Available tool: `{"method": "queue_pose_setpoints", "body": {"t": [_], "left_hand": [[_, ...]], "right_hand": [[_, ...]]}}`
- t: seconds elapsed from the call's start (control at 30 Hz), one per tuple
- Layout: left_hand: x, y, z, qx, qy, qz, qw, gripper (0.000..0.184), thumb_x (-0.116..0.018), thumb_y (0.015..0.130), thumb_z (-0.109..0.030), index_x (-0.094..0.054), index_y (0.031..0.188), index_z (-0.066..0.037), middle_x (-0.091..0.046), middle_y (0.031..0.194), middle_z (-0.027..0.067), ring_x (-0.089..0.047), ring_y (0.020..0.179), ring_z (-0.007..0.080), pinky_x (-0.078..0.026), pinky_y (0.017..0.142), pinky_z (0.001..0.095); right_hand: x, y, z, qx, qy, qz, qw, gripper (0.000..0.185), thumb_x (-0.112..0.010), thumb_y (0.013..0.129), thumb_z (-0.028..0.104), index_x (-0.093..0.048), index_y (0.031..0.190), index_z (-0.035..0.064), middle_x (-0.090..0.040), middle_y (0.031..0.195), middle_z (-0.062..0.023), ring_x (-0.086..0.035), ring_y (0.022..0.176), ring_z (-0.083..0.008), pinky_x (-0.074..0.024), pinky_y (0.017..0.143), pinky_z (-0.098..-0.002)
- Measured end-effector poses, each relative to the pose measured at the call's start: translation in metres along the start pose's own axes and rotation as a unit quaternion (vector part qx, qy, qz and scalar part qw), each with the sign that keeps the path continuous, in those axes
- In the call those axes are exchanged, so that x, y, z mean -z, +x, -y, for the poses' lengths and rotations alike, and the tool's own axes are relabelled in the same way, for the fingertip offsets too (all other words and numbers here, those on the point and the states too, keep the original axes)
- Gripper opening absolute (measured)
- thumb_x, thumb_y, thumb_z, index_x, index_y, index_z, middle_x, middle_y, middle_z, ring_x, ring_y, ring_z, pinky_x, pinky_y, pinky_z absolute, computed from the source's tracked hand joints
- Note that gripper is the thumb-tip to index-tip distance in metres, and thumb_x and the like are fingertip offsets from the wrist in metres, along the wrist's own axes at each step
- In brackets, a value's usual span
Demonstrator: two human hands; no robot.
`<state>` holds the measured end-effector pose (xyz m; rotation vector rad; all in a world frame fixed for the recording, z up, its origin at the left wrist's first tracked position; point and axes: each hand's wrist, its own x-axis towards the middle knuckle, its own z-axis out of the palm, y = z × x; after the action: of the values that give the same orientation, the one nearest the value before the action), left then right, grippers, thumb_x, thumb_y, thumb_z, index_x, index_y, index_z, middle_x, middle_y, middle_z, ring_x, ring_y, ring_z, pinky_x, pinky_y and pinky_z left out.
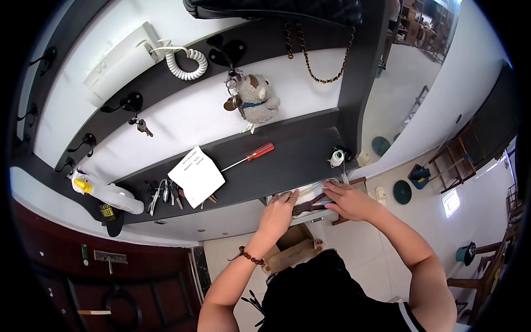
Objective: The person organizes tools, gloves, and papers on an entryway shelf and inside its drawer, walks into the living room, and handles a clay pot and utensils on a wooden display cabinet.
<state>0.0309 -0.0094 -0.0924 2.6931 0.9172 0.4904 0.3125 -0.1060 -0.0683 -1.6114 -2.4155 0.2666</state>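
Observation:
My left hand point(278, 212), with a brown beaded bracelet point(251, 256) at the wrist, reaches over the left end of a pulled-out drawer point(316, 218). Its fingers are stretched out and touch a pale flat item in it. Over the right end lies my right hand point(349, 200), fingers extended and resting on the drawer's contents. Between both hands are thin light strands point(311, 191) and a dark brown item point(304, 207) whose kind I cannot make out. A white spool of thread point(336, 159) stands on the shelf just beyond my right hand.
On the dark shelf point(298, 145) lie a red-handled screwdriver point(260, 152), a white printed sheet point(196, 176), several keys point(166, 191) and a white spray bottle point(113, 196). Above hang a plush keychain point(257, 99) and a black bag point(276, 8). A cardboard box point(290, 254) sits below the drawer.

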Motion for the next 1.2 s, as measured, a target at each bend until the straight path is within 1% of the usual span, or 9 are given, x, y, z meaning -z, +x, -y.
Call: {"method": "queue_pose_setpoints", "body": {"t": [0.13, 0.33, 0.4, 0.53, 0.67, 0.7, 0.83, 1.0, 1.2], "left_hand": [[0.016, -0.01, -0.016, -0.019, 0.08, -0.028, 0.996, 0.047, -0.062, 0.094, 0.001, -0.069, 0.14, 0.004, -0.072, 0.141, 0.022, -0.072, 0.124, 0.0399, -0.058, 0.111, 0.0457], [0.01, -0.007, -0.015, 0.052, -0.037, -0.003, 0.998, 0.047, -0.06, 0.092, 0.007, -0.069, 0.138, 0.002, -0.069, 0.146, 0.0241, -0.074, 0.118, 0.0429, -0.063, 0.101, 0.0508], [0.015, 0.003, -0.012, 0.102, -0.068, 0.082, 0.989, 0.04, -0.061, 0.097, 0.0, -0.069, 0.135, 0.005, -0.069, 0.146, 0.0224, -0.072, 0.129, 0.0363, -0.064, 0.101, 0.0441], [0.01, -0.001, -0.009, 0.1, -0.078, 0.04, 0.991, 0.044, -0.061, 0.094, 0.004, -0.069, 0.138, 0.002, -0.071, 0.142, 0.0223, -0.075, 0.116, 0.0417, -0.065, 0.095, 0.049], [0.021, -0.024, -0.011, 0.055, -0.017, -0.063, 0.996, 0.041, -0.062, 0.095, 0.002, -0.07, 0.135, 0.005, -0.073, 0.14, 0.0222, -0.073, 0.127, 0.0374, -0.064, 0.101, 0.0457], [0.026, -0.029, -0.011, 0.036, -0.017, -0.072, 0.997, 0.041, -0.063, 0.095, 0.002, -0.07, 0.135, 0.004, -0.073, 0.14, 0.0217, -0.072, 0.129, 0.0369, -0.062, 0.105, 0.0453], [0.027, -0.04, -0.015, 0.009, -0.018, -0.106, 0.994, 0.038, -0.069, 0.095, -0.003, -0.071, 0.132, 0.004, -0.075, 0.136, 0.0196, -0.071, 0.129, 0.0352, -0.059, 0.109, 0.0453], [0.003, -0.053, -0.023, -0.001, -0.036, -0.081, 0.996, 0.036, -0.072, 0.101, -0.015, -0.071, 0.132, 0.003, -0.075, 0.134, 0.0178, -0.073, 0.124, 0.0332, -0.058, 0.106, 0.0448], [0.001, -0.067, -0.026, 0.0, 0.024, -0.085, 0.996, 0.053, -0.075, 0.103, -0.033, -0.067, 0.144, 0.0, -0.072, 0.141, 0.0186, -0.074, 0.112, 0.0362, -0.057, 0.1, 0.0436]], "right_hand": [[-0.003, 0.001, 0.0, -0.015, -0.011, 0.023, 1.0, 0.065, -0.055, 0.115, 0.046, -0.054, 0.149, -0.0097, -0.053, 0.161, -0.0326, -0.054, 0.147, -0.0497, -0.0427, 0.126, -0.0528], [0.02, 0.017, 0.025, -0.125, 0.052, 0.09, 0.987, 0.082, -0.056, 0.112, 0.053, -0.04, 0.159, -0.0119, -0.047, 0.163, -0.0379, -0.045, 0.154, -0.0515, -0.0361, 0.131, -0.0519], [-0.002, 0.016, 0.012, -0.09, 0.007, 0.069, 0.994, 0.083, -0.056, 0.112, 0.055, -0.041, 0.159, -0.0125, -0.048, 0.162, -0.0377, -0.046, 0.153, -0.0516, -0.0378, 0.129, -0.0527], [0.004, 0.018, 0.019, -0.066, -0.038, 0.052, 0.996, 0.086, -0.056, 0.111, 0.056, -0.04, 0.161, -0.0134, -0.051, 0.16, -0.037, -0.048, 0.151, -0.0519, -0.0401, 0.128, -0.0532], [0.039, 0.022, 0.048, -0.051, -0.04, 0.038, 0.997, 0.063, -0.066, 0.108, 0.044, -0.065, 0.143, -0.0082, -0.063, 0.152, -0.0291, -0.062, 0.141, -0.0439, -0.0474, 0.122, -0.0497], [0.047, 0.029, 0.057, -0.054, -0.007, 0.036, 0.998, 0.044, -0.072, 0.105, 0.033, -0.074, 0.129, -0.004, -0.074, 0.138, -0.0219, -0.07, 0.128, -0.0389, -0.0523, 0.115, -0.048], [0.064, 0.093, 0.069, 0.086, 0.015, -0.115, 0.99, 0.025, -0.076, 0.097, 0.015, -0.075, 0.117, -0.0016, -0.077, 0.119, -0.0157, -0.072, 0.111, -0.0359, -0.0554, 0.098, -0.0478], [0.024, 0.219, 0.053, 0.115, -0.027, -0.148, 0.982, 0.033, -0.078, 0.093, 0.01, -0.074, 0.125, 0.0039, -0.075, 0.124, -0.0112, -0.07, 0.115, -0.0329, -0.0547, 0.1, -0.0461], [0.0, 0.246, 0.05, 0.103, -0.162, -0.148, 0.97, 0.023, -0.074, 0.091, 0.007, -0.081, 0.112, 0.0123, -0.071, 0.107, -0.0051, -0.067, 0.109, -0.0257, -0.0504, 0.097, -0.0418]]}}
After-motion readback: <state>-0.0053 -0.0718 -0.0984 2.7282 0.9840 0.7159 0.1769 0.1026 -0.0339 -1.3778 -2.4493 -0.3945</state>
